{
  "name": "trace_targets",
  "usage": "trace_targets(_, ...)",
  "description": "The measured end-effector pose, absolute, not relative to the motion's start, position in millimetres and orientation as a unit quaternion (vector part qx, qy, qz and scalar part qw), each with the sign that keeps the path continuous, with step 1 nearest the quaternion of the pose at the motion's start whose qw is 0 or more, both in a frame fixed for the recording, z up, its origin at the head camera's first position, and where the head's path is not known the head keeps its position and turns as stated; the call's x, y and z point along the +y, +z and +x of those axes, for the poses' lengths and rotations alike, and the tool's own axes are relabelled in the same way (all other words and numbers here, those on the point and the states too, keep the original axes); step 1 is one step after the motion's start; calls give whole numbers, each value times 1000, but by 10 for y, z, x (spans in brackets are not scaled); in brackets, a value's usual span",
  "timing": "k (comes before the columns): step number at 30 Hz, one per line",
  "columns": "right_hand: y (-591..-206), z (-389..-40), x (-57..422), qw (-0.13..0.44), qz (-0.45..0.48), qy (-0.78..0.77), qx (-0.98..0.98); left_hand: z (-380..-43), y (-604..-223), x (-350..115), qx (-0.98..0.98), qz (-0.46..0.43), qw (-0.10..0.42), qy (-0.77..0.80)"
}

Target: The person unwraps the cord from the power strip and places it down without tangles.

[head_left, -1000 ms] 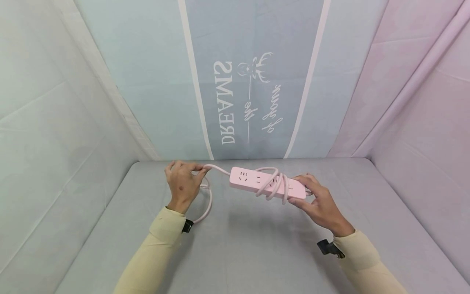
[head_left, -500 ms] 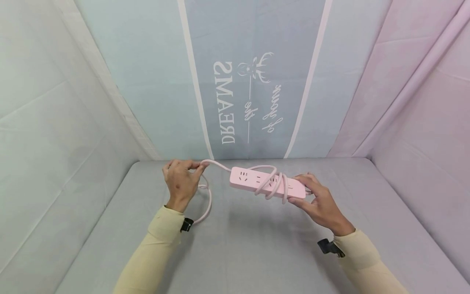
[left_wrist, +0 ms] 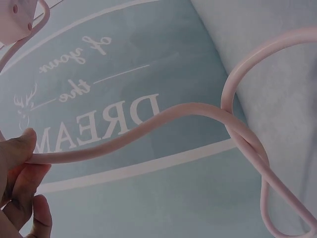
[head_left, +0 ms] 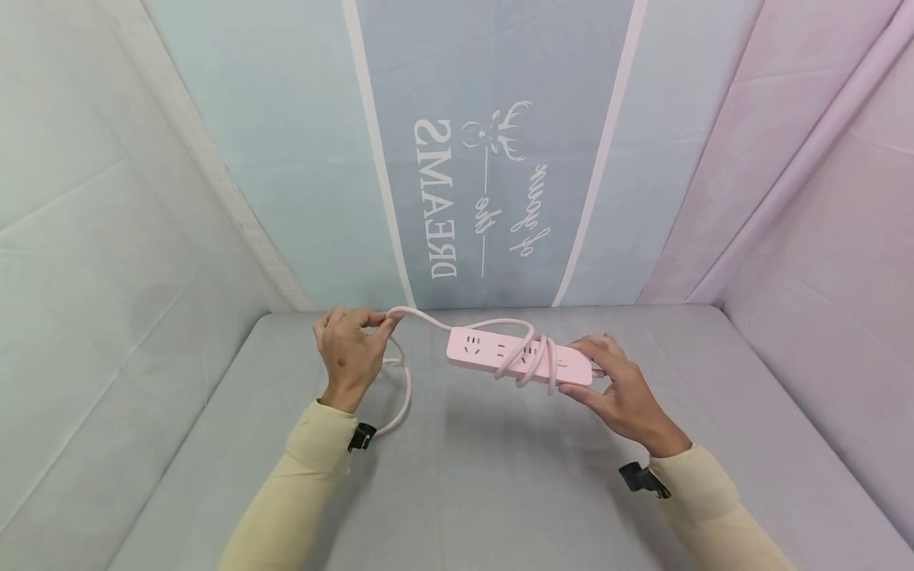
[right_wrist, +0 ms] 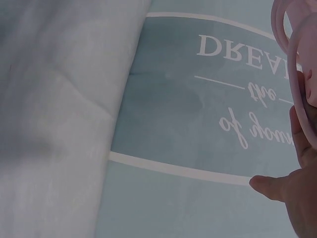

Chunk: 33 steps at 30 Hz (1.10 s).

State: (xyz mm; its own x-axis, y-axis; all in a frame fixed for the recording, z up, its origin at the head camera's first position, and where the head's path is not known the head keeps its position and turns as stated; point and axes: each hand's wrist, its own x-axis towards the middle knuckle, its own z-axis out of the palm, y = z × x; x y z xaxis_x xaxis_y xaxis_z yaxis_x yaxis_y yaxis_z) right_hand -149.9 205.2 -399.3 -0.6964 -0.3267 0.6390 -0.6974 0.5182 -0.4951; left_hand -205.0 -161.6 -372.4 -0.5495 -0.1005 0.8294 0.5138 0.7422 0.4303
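Note:
A pink power strip (head_left: 480, 349) is held above the grey surface, tilted a little down to the right in the head view. My right hand (head_left: 623, 392) grips its right end, thumb on the near side and fingers on the far side. Several turns of pink cord (head_left: 546, 361) wrap around its right half. Between thumb and fingertips, my left hand (head_left: 350, 353) pinches the cord to the left of the strip. From that pinch a loose length of cord (left_wrist: 183, 110) hangs down and crosses itself in a loop, as the left wrist view shows.
A grey padded surface (head_left: 457, 492) lies below both hands. Fabric walls stand at the left (head_left: 107, 238), at the right (head_left: 821, 277) and at the back (head_left: 485, 71), the back one printed with mirrored lettering. Black wrist straps (head_left: 362, 436) sit at both cuffs.
My left hand has drifted slightly left and up with the pinched cord. The cord's outermost turn has slid a little left over the strip. My right hand stays nearly still.

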Motion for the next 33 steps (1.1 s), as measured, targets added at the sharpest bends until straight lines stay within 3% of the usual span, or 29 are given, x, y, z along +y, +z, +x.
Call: trace_targets(33,-4060,-1482,2039,248,267,352,-862,-2012,-3723,-1678,-767,-165,471,-404)
